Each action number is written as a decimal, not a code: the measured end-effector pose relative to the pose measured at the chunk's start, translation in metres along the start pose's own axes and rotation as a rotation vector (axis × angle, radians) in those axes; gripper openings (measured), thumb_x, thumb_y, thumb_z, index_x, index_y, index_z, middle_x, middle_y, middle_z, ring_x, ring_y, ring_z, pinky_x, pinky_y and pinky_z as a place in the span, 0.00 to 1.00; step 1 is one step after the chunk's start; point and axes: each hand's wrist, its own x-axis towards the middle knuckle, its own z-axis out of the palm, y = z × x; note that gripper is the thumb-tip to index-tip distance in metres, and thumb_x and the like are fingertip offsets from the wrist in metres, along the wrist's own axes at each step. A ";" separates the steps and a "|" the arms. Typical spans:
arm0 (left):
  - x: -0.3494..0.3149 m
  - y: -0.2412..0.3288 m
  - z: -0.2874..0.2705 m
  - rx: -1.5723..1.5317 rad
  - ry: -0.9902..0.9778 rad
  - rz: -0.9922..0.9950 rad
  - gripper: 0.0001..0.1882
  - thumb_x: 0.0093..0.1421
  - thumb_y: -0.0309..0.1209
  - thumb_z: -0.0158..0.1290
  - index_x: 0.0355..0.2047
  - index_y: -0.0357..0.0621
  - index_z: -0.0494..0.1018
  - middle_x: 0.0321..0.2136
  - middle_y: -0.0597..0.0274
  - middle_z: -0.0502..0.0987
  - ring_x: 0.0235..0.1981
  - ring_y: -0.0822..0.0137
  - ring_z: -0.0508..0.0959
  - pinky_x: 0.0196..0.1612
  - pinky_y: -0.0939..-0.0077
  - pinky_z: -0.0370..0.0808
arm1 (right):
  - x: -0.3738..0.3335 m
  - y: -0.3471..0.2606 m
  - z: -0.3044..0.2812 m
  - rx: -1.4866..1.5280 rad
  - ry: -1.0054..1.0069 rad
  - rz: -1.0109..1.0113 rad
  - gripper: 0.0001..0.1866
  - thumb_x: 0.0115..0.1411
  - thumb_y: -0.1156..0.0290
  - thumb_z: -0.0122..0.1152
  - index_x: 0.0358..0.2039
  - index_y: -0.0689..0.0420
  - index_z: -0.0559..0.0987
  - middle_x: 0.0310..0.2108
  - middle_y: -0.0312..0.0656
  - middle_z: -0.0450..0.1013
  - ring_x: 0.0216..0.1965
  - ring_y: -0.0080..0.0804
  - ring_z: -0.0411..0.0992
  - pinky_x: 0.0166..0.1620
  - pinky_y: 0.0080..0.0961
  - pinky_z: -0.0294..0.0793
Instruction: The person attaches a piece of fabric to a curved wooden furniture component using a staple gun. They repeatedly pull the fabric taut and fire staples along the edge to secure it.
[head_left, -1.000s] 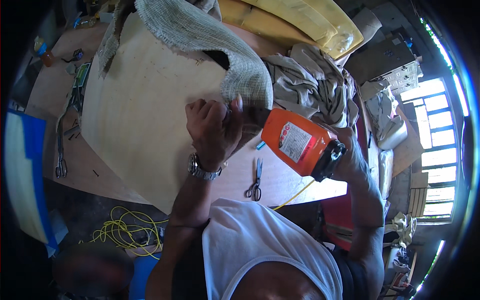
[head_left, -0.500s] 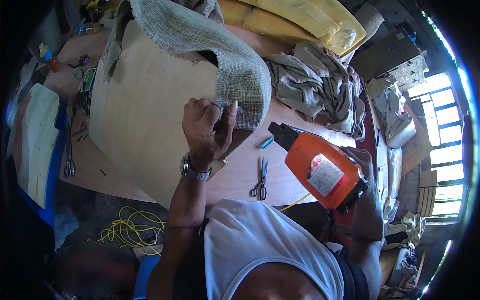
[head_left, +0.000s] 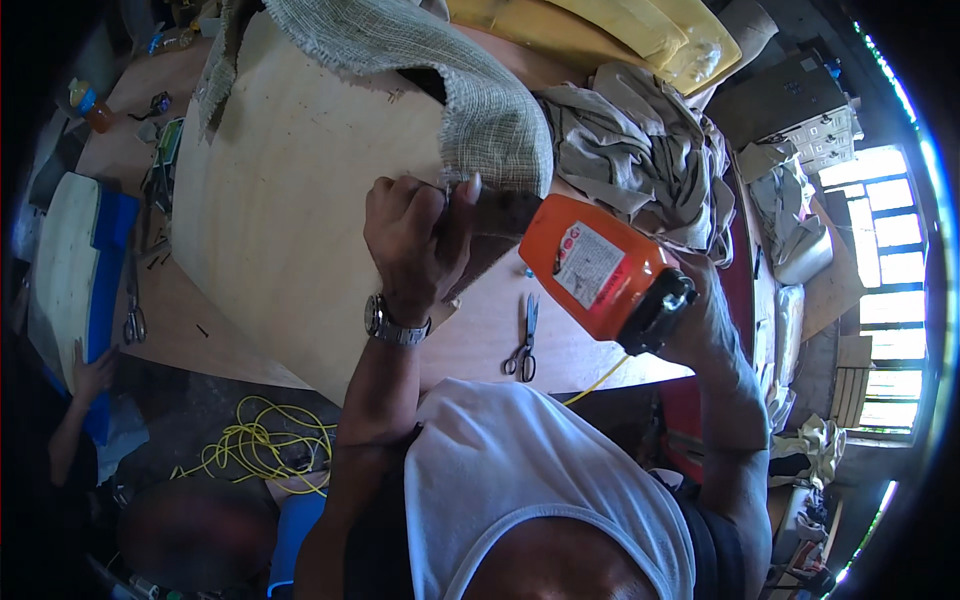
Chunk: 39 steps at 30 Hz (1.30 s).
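The left hand (head_left: 415, 235) pinches the edge of the woven fabric (head_left: 440, 75) down against the plywood board (head_left: 300, 210), fingers clamped tight on the fold. The right hand (head_left: 700, 310) grips an orange staple gun (head_left: 600, 275), its nose at that pinched edge. The cloth looks fastened only partway; the loose, frayed edge farther up lies unfixed. Scissors (head_left: 522, 340) lie on the table (head_left: 560, 360).

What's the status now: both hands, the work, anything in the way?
Left hand pinching woven fabric onto plywood panel. Right hand gripping orange staple gun, nose at the fabric edge. Scissors lie apart, nearby.
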 end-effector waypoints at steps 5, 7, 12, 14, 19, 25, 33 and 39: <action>-0.002 -0.015 -0.010 -0.171 -0.150 0.023 0.18 0.53 0.41 0.68 0.27 0.45 0.71 0.28 0.60 0.72 0.33 0.55 0.69 0.36 0.58 0.68 | -0.058 0.051 0.029 0.480 0.165 0.136 0.28 0.47 0.64 0.73 0.48 0.65 0.79 0.30 0.49 0.79 0.29 0.43 0.81 0.35 0.34 0.79; -0.003 -0.012 -0.020 -0.201 -0.231 0.083 0.24 0.50 0.48 0.70 0.31 0.41 0.74 0.33 0.58 0.72 0.38 0.55 0.69 0.40 0.59 0.69 | -0.079 0.057 0.026 0.620 0.182 0.183 0.30 0.48 0.57 0.73 0.48 0.65 0.79 0.32 0.49 0.79 0.30 0.43 0.81 0.35 0.34 0.78; 0.007 -0.004 -0.013 -0.022 -0.216 0.116 0.22 0.50 0.46 0.71 0.31 0.43 0.75 0.32 0.62 0.73 0.36 0.56 0.69 0.39 0.57 0.68 | -0.081 0.040 0.002 0.312 0.137 0.057 0.37 0.46 0.49 0.70 0.49 0.66 0.79 0.36 0.52 0.80 0.32 0.45 0.80 0.38 0.34 0.77; 0.012 -0.007 -0.009 0.037 -0.227 0.148 0.18 0.53 0.41 0.70 0.28 0.44 0.74 0.28 0.64 0.73 0.32 0.58 0.70 0.35 0.59 0.68 | -0.088 0.050 0.008 0.377 0.108 0.130 0.40 0.43 0.49 0.70 0.50 0.67 0.79 0.36 0.54 0.80 0.32 0.47 0.80 0.38 0.36 0.77; 0.012 -0.013 -0.002 -0.039 -0.126 0.173 0.19 0.55 0.33 0.67 0.20 0.50 0.65 0.16 0.65 0.65 0.19 0.61 0.66 0.25 0.62 0.62 | -0.074 0.049 0.013 0.483 0.021 0.201 0.44 0.41 0.49 0.69 0.54 0.68 0.78 0.35 0.59 0.79 0.29 0.50 0.80 0.37 0.38 0.76; 0.000 -0.009 -0.003 -0.065 -0.086 0.071 0.19 0.59 0.27 0.63 0.20 0.44 0.63 0.19 0.61 0.68 0.18 0.60 0.67 0.20 0.64 0.63 | -0.047 0.030 0.014 0.440 0.010 0.194 0.43 0.42 0.51 0.69 0.54 0.68 0.77 0.35 0.56 0.80 0.29 0.48 0.79 0.35 0.38 0.76; -0.006 -0.011 0.001 -0.019 -0.031 0.009 0.21 0.57 0.31 0.65 0.18 0.49 0.61 0.15 0.65 0.63 0.17 0.60 0.64 0.21 0.62 0.61 | -0.009 -0.001 0.011 0.089 -0.049 -0.005 0.38 0.42 0.62 0.74 0.55 0.64 0.76 0.35 0.53 0.80 0.32 0.46 0.81 0.37 0.38 0.78; 0.001 -0.018 -0.006 -0.117 -0.084 -0.018 0.21 0.58 0.41 0.66 0.20 0.46 0.66 0.18 0.62 0.68 0.19 0.58 0.68 0.24 0.62 0.66 | -0.016 -0.002 0.019 0.248 -0.010 0.077 0.33 0.45 0.69 0.74 0.53 0.64 0.77 0.34 0.52 0.80 0.34 0.48 0.82 0.39 0.35 0.79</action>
